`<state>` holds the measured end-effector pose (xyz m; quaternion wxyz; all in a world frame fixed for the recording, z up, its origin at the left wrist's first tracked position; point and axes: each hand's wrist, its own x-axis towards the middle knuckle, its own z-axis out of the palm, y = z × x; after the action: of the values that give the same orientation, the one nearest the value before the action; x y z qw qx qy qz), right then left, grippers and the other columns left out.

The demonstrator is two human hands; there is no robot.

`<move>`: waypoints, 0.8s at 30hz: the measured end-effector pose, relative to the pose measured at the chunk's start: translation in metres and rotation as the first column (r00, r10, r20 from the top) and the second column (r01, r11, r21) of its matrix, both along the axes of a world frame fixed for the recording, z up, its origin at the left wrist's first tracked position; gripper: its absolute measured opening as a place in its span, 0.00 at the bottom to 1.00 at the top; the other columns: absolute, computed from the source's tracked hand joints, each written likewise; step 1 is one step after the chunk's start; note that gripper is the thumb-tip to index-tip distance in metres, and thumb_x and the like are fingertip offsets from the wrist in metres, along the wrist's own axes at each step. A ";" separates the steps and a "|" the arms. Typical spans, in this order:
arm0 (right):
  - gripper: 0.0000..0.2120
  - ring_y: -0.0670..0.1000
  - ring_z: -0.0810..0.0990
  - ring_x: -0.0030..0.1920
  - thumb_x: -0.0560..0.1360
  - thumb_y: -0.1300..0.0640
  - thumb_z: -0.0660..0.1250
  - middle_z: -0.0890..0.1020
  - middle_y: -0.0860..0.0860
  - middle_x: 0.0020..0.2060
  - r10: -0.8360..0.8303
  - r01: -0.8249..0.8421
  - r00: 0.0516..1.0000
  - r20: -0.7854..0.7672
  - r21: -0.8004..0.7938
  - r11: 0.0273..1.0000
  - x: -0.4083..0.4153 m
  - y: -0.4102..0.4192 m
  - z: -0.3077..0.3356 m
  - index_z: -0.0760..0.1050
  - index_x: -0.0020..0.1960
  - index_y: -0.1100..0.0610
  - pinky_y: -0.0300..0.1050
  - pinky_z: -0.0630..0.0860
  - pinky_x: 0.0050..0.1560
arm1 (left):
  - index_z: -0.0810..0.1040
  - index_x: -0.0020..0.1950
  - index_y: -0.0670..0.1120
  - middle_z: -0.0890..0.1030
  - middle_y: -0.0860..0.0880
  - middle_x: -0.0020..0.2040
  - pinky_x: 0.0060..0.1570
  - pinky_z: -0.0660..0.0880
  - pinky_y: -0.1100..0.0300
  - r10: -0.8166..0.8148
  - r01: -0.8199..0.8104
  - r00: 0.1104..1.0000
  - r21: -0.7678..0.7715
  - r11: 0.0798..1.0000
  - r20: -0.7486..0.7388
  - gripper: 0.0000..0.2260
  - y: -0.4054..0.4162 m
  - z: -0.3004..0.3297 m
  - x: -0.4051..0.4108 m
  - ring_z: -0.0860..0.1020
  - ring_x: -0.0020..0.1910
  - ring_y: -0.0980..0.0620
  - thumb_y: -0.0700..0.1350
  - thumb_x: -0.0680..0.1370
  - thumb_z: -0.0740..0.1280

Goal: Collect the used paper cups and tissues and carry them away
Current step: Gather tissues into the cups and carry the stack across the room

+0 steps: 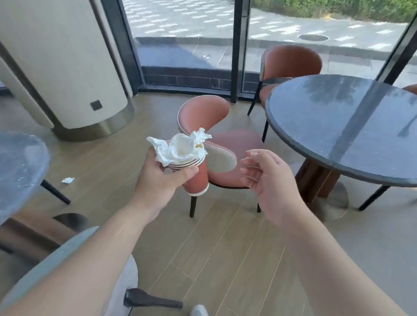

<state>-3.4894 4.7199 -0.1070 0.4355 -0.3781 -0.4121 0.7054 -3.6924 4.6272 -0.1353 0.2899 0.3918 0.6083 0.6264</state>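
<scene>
Gripping the stack of red paper cups (195, 179) stuffed with crumpled white tissues (177, 149), my left hand (160, 181) keeps them tilted together for carrying; my right hand (263, 181) hangs relaxed, empty. One small white tissue scrap (68, 180) lies on the floor at nine o'clock.

We are in a café or lounge-style seating area. We see round dark stone surfaces on pedestal bases, one to the right (358, 126) and another at the left edge (2, 171), with matching rust-coloured upholstered chairs (212, 137) set around them. Floor-to-ceiling curved glass (179, 22) looks out on a paved walkway and a hedge. A broad cream column (60, 49) with a metal skirting stands on the pale wood-plank floor (230, 262), where a crumpled tissue (67, 180) lies near the left surface.
</scene>
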 end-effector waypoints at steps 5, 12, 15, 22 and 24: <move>0.06 0.48 0.79 0.33 0.75 0.62 0.63 0.81 0.51 0.34 0.114 -0.113 0.993 0.022 -0.015 0.993 -0.073 0.024 -0.014 0.79 0.45 0.57 0.40 0.76 0.35 | 0.75 0.65 0.47 0.86 0.53 0.58 0.55 0.79 0.59 0.142 -0.140 0.988 -0.031 0.990 0.062 0.33 0.003 -0.011 -0.053 0.84 0.58 0.54 0.49 0.62 0.81; 0.10 0.50 0.78 0.34 0.74 0.64 0.62 0.81 0.51 0.34 0.258 -0.262 0.960 0.110 0.027 0.965 -0.198 0.073 -0.013 0.80 0.41 0.55 0.41 0.74 0.35 | 0.76 0.65 0.49 0.86 0.54 0.57 0.52 0.79 0.62 0.249 -0.249 0.965 -0.009 0.968 0.085 0.34 0.048 -0.017 -0.157 0.84 0.56 0.56 0.51 0.60 0.81; 0.09 0.51 0.77 0.34 0.75 0.64 0.62 0.80 0.51 0.35 0.289 -0.301 0.944 0.157 0.053 0.952 -0.255 0.102 -0.006 0.79 0.43 0.56 0.42 0.73 0.37 | 0.75 0.65 0.48 0.85 0.54 0.57 0.51 0.79 0.62 0.278 -0.281 0.953 0.008 0.960 0.121 0.35 0.071 -0.020 -0.215 0.84 0.56 0.56 0.50 0.60 0.81; 0.08 0.49 0.79 0.35 0.76 0.62 0.62 0.82 0.50 0.36 0.350 -0.377 0.904 0.245 0.068 0.924 -0.358 0.142 0.001 0.79 0.44 0.56 0.40 0.74 0.36 | 0.72 0.68 0.49 0.84 0.56 0.60 0.51 0.78 0.68 0.297 -0.298 0.947 -0.014 0.955 0.124 0.34 0.100 -0.030 -0.310 0.83 0.58 0.60 0.45 0.65 0.82; 0.08 0.49 0.79 0.36 0.76 0.63 0.62 0.82 0.50 0.36 0.377 -0.407 0.886 0.271 0.063 0.911 -0.380 0.146 -0.005 0.79 0.44 0.56 0.40 0.74 0.36 | 0.72 0.69 0.50 0.84 0.59 0.58 0.47 0.76 0.73 0.330 -0.330 0.937 -0.017 0.944 0.111 0.32 0.097 -0.036 -0.330 0.82 0.55 0.65 0.42 0.68 0.82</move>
<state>-3.8697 4.8656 -0.1116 0.2495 -0.3472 -0.5730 0.6992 -4.0226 4.7245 -0.1718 0.2142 0.2486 0.6475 0.6878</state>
